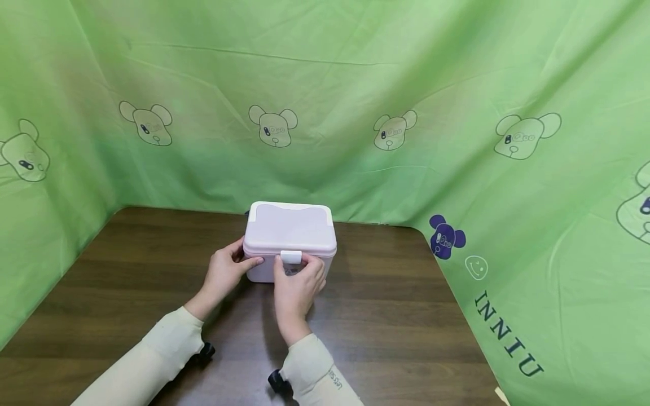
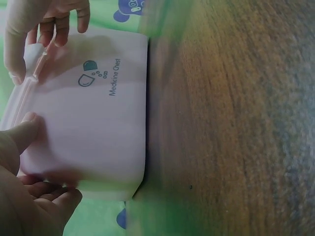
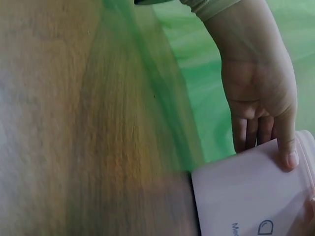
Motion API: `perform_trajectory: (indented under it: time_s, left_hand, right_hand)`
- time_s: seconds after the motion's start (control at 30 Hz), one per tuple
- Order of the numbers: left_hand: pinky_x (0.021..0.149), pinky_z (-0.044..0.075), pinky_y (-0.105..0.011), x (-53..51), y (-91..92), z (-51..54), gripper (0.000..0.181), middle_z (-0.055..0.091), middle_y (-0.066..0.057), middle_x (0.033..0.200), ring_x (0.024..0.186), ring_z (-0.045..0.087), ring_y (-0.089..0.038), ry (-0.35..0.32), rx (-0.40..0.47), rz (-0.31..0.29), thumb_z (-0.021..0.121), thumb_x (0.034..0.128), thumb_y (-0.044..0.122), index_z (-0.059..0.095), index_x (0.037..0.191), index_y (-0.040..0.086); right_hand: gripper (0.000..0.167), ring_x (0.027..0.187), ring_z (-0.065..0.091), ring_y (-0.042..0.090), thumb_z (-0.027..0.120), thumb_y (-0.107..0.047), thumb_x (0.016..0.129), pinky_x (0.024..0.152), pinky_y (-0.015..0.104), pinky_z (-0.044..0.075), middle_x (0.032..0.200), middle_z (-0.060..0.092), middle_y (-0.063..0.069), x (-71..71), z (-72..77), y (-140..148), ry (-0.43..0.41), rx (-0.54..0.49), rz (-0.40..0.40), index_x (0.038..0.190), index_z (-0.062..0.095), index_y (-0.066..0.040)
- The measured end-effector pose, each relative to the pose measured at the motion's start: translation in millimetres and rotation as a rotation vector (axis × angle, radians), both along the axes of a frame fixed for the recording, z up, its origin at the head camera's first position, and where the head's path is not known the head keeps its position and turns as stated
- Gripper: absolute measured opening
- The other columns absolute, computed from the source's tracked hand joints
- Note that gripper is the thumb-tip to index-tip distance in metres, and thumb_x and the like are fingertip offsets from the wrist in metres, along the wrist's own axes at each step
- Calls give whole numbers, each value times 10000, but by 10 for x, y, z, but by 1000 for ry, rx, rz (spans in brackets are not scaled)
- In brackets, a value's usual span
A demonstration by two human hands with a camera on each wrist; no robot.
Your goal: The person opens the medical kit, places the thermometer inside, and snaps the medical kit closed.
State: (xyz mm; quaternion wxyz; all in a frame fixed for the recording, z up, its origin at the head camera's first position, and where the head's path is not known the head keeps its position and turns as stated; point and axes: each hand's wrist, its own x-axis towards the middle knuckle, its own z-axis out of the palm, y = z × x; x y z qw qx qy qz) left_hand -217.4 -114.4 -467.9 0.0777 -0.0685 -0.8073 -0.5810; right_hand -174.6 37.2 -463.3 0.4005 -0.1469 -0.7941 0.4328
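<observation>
A pale pink medicine chest (image 1: 264,273) with a white and lilac lid (image 1: 291,225) stands on the table, its lid down. My left hand (image 1: 223,273) grips its left front corner, the thumb on the front and the fingers round the side. At the middle of the front edge, my right hand (image 1: 298,287) pinches the white latch (image 1: 291,257) between thumb and fingers. The left wrist view shows a pill picture and the words "Medicine Chest" on the chest's front (image 2: 98,113). In the right wrist view, the left hand (image 3: 261,98) holds the chest's side.
A dark wooden table (image 1: 386,316) spreads round the chest. Behind it and at both sides hangs a green cloth (image 1: 330,67) printed with bear heads. Black wrist devices (image 1: 205,352) sit beneath the sleeves. A small pale object (image 1: 501,396) lies at the lower right edge.
</observation>
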Motion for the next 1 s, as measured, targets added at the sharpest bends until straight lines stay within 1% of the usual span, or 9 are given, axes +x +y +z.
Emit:
perform_trajectory:
  time_s: [0.1, 0.2, 0.33, 0.43, 0.53, 0.63, 0.73, 1.0]
  left_hand:
    - [969, 576, -422, -5, 10, 9, 730, 678, -187, 1321, 1214, 663, -298, -1, 2, 3, 875, 834, 280, 574, 1446, 19]
    - [959, 582, -420, -10, 10, 26, 728, 683, -183, 1316, 1205, 669, -292, 0, -3, 2, 875, 834, 282, 577, 1445, 24]
    - [954, 583, -418, -8, -9, 47, 728, 682, -186, 1316, 1202, 670, -294, 2, -5, 8, 877, 832, 274, 575, 1446, 23]
    - [962, 578, -413, -3, -21, 55, 732, 675, -190, 1326, 1210, 665, -295, 4, -7, 11, 875, 834, 273, 570, 1450, 21]
    - [964, 577, -411, 3, -24, 55, 736, 673, -191, 1329, 1212, 664, -294, 2, -12, 11, 872, 838, 280, 566, 1453, 18]
    - [959, 580, -409, 13, -20, 40, 736, 674, -187, 1329, 1207, 665, -290, -4, -18, 12, 869, 840, 287, 564, 1454, 19]
    - [956, 582, -411, 20, -9, 21, 732, 678, -179, 1327, 1204, 666, -285, -11, -17, 13, 867, 841, 293, 568, 1454, 28]
    - [958, 582, -419, 22, 20, -8, 730, 676, -175, 1331, 1209, 665, -290, -12, -6, 11, 870, 838, 294, 572, 1452, 33]
  right_hand:
    - [543, 1006, 549, 285, 926, -319, 715, 928, 414, 385, 1036, 572, 64, -12, 24, 32, -16, 45, 3, 1063, 570, -102]
    - [526, 988, 550, 289, 917, -358, 726, 898, 423, 383, 1023, 579, 64, -16, 57, 58, -63, 78, 9, 1045, 581, -111]
    - [508, 944, 545, 269, 916, -395, 710, 871, 441, 386, 971, 571, 44, -19, 93, 82, -122, 122, 17, 978, 577, -128]
    - [508, 903, 537, 254, 924, -404, 693, 862, 452, 390, 921, 554, 31, -17, 109, 95, -142, 144, 25, 942, 574, -134]
    - [511, 888, 526, 245, 922, -411, 697, 876, 454, 388, 901, 536, 28, -13, 107, 112, -160, 151, 35, 938, 568, -132]
    - [511, 891, 528, 247, 922, -405, 698, 890, 451, 389, 907, 539, 31, -13, 75, 127, -160, 152, 39, 942, 569, -128]
    - [510, 882, 525, 248, 926, -396, 699, 891, 442, 386, 911, 549, 41, -10, 23, 137, -140, 150, 39, 945, 572, -124]
    - [525, 893, 540, 257, 942, -367, 684, 890, 430, 398, 939, 575, 61, -26, -103, 159, -46, 154, 26, 964, 581, -110]
